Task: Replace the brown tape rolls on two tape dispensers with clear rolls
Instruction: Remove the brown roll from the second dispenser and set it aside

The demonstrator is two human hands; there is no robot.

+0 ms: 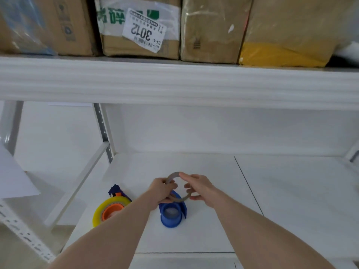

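A thin brown tape roll (173, 175), little more than a ring, is held above a blue tape dispenser (172, 213) on the white shelf (194, 235). My left hand (162, 190) grips the ring's left side. My right hand (196, 186) pinches its right side between thumb and fingers. The dispenser's blue hub stands bare just below the ring. To the left lies a second blue dispenser (116, 191) carrying a clear, yellowish tape roll (108, 207) on an orange hub.
An upper shelf beam (174, 84) runs across the view, with several cardboard boxes (139, 26) on top of it. A perforated metal upright (104, 133) stands at the left. Loose white paper (13, 179) sticks out at the far left.
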